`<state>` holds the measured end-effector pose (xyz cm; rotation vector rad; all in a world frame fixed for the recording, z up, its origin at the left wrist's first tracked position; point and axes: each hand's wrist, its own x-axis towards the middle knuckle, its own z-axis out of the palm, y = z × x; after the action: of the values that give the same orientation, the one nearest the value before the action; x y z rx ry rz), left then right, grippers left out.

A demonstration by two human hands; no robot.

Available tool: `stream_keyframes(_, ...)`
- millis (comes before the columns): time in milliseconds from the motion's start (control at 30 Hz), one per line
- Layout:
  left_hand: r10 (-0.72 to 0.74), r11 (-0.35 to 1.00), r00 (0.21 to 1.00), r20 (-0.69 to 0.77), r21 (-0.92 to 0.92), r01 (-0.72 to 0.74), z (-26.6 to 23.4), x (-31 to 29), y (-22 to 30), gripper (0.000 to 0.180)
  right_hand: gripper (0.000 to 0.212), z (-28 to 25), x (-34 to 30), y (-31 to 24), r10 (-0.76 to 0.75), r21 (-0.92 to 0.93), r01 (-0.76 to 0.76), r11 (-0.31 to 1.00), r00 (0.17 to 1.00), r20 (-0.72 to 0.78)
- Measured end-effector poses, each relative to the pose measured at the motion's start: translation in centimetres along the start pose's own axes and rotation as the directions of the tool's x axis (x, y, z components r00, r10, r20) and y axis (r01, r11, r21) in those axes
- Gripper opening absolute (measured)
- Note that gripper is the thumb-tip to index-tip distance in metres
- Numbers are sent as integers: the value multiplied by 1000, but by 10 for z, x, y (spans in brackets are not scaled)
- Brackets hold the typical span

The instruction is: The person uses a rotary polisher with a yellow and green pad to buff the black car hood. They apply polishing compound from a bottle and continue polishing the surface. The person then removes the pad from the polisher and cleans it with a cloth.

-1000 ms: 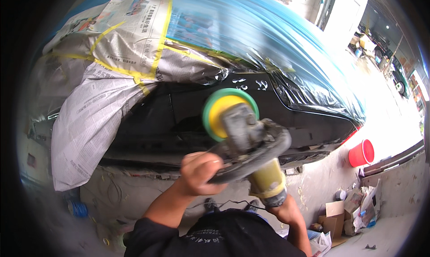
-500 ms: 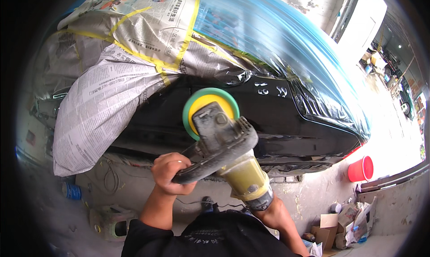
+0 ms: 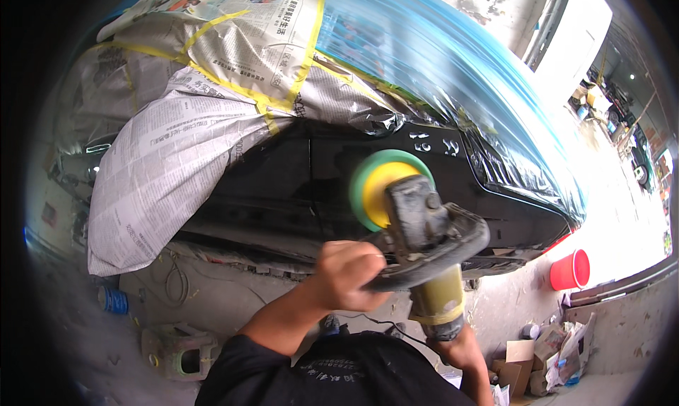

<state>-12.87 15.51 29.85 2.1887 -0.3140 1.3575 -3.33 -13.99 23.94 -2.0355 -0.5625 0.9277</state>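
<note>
My left hand (image 3: 350, 273) is wrapped round the end of the dark curved handle of a polishing machine (image 3: 433, 293). At the rear end of its yellowish, taped body, my right hand (image 3: 458, 348) grips the tool. A round foam pad (image 3: 362, 187), green at the rim with a yellow backing, sits at its head. The pad is against or just over the glossy black car panel (image 3: 276, 183); exact contact is hard to tell. White marks (image 3: 435, 144) show on the panel right of the pad. A cord trails from the tool's rear.
Newspaper sheets (image 3: 166, 144) with yellow tape cover the car's left part, and blue plastic film (image 3: 431, 52) covers its upper right. A red bucket (image 3: 569, 270) stands at right. Cardboard and scraps (image 3: 520, 363) lie lower right. At left are a blue can (image 3: 113, 300) and a coiled hose (image 3: 175, 282).
Both hands have carried the polishing machine to the right along the black panel, past a panel seam that now shows to the left of the pad. Both grips stay on it.
</note>
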Motion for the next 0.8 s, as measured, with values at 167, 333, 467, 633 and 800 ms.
stream_keyframes(167, -55, 971, 997, -57, 230, 67, -66, -12, -3, 23, 60, 32, 21, -38, -79, -65, 86, 994, 992, 102)
stream_keyframes(333, -30, 972, 995, -99, 229, 52, -63, -12, -3, 23, 59, 33, 33, -36, -112, -42, 116, 992, 991, 78)
stream_keyframes(467, 55, 998, 998, 14, 27, -55, -4, 10, -10, 28, 49, 10, 19, 24, 38, 21, -38, 999, 999, -25)
stream_keyframes(633, 31, 1000, 996, 86, -3, -31, 47, 10, -2, 38, 39, -6, 2, 28, 180, 62, -174, 983, 978, -106)
stream_keyframes(800, -21, 999, 999, 49, -38, 23, -15, -22, -7, 29, 38, 29, 13, 9, 42, -23, -42, 999, 999, -2)
